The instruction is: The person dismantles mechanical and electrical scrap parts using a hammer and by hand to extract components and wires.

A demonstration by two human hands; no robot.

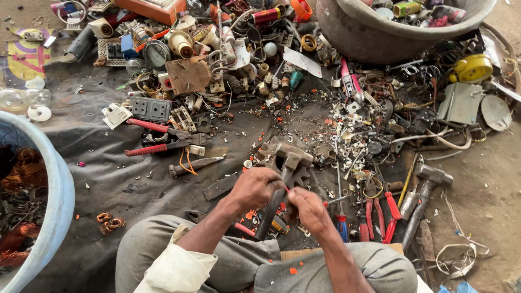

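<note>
the grey-trousered knees frame both hands, left hand clamped on a dark tool, right hand pinching a small red piece; best kept steady and close.

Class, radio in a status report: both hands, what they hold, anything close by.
Left hand grips dark tool handle. Right hand pinches small red piece. Metal block just beyond.
</note>
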